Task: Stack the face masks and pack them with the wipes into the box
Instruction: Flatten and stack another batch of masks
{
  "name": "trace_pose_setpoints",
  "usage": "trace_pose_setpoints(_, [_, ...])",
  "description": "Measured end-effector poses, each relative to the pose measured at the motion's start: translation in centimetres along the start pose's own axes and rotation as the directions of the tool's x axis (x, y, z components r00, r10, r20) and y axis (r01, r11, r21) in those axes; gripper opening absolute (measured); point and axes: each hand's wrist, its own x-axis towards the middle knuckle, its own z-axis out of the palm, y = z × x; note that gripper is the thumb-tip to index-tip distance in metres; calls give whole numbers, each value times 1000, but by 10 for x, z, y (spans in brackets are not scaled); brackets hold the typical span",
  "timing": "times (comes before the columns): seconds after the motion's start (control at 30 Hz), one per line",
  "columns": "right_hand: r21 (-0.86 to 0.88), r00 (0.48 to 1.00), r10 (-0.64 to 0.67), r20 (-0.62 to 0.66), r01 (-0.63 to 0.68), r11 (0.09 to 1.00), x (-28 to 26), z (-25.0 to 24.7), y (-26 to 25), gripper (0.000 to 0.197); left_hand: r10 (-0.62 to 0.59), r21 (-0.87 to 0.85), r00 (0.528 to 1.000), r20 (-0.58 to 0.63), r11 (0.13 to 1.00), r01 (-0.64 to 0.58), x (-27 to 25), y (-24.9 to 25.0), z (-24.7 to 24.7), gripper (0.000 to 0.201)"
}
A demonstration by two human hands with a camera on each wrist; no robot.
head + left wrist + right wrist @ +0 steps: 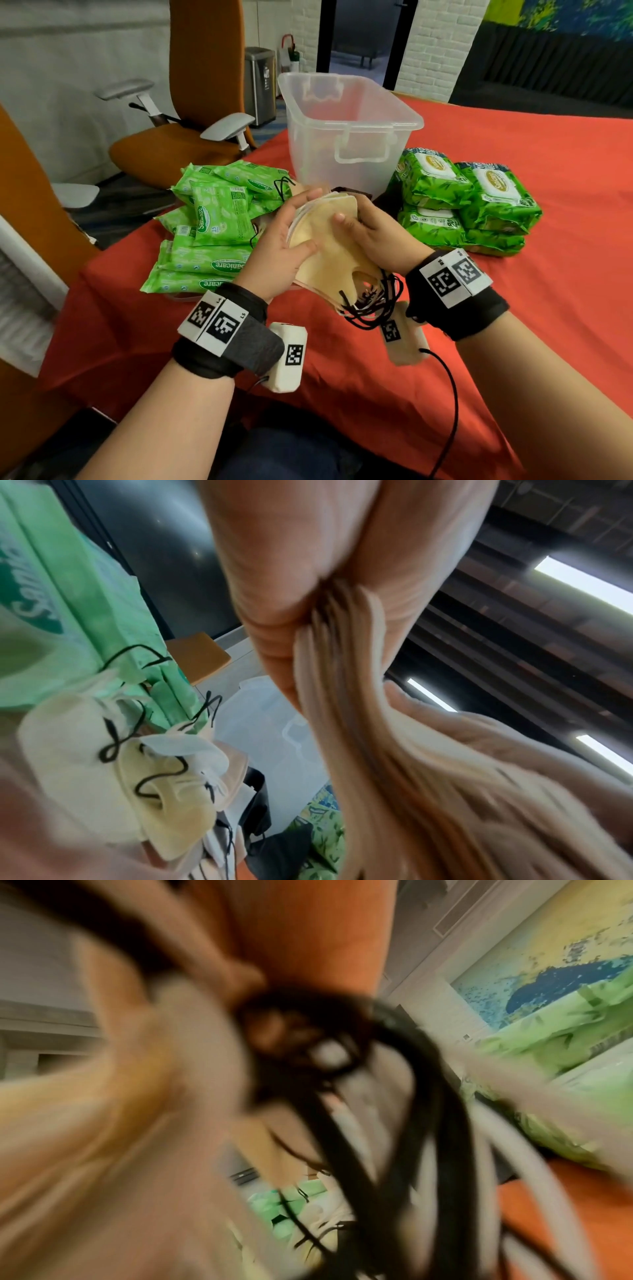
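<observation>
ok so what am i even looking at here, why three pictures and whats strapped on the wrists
No machine here: a person works with bare hands, wearing one camera on the head and one on each wrist. The big clear picture is the head view; the two blurry ones look along each hand. The left hand and right hand together hold a stack of beige face masks, black ear loops dangling. On the red tablecloth stand a clear plastic box, slim wipe packs to its left and thicker wipe packs to its right.
</observation>
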Motion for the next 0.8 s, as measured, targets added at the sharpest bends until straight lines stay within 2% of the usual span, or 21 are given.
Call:
trace_pose_setpoints(0.1, [-37, 996, 63, -62, -65, 997, -2, -3, 3, 47, 33, 42, 999, -43, 999, -31, 0, -3, -3, 64])
trace_pose_setpoints(0.17, [-67, 981, 25, -193, -39, 997, -3, -5, 2, 27, 54, 67, 996, -74, 997, -49, 0, -5, -4, 60])
trace_pose_setpoints(0.23, [-94, 964, -15, -265, -10, 996, -6, -7, -1, 18, 44, 79, 994, -96, 996, -37, 0, -5, -3, 52])
trace_pose_setpoints(0.3, [-119, 962, -30, -270, -2, 993, -7, -5, -4, 20, 3, 65, 995, -100, 998, 4, 0, -5, -2, 48])
trace_pose_setpoints(0.4, [-41, 973, 1, -233, -11, 999, -9, 0, -11, 24, -30, 48, 998, -60, 998, 33, -1, -4, 0, 40])
trace_pose_setpoints(0.47, [-86, 980, -16, -197, -1, 996, -7, 2, -13, 27, -44, 61, 997, -56, 997, 48, -2, -4, -2, 36])
trace_pose_setpoints(0.57, [-189, 979, -14, -204, -25, 982, 3, -6, -10, 31, -59, 88, 989, -135, 994, 71, -1, -5, -13, 36])
trace_pose_setpoints(0.67, [-248, 967, 90, -237, -149, 957, 19, -18, 5, 34, -73, 99, 972, -225, 990, 97, -1, -6, -28, 35])
trace_pose_setpoints(0.73, [-334, 959, 221, -180, -271, 903, 30, -17, 19, 40, -84, 109, 964, -253, 987, 115, -2, -6, -35, 35])
trace_pose_setpoints(0.8, [-468, 938, 339, -70, -331, 819, 39, -11, 31, 45, -99, 113, 958, -268, 985, 133, -2, -8, -39, 36])
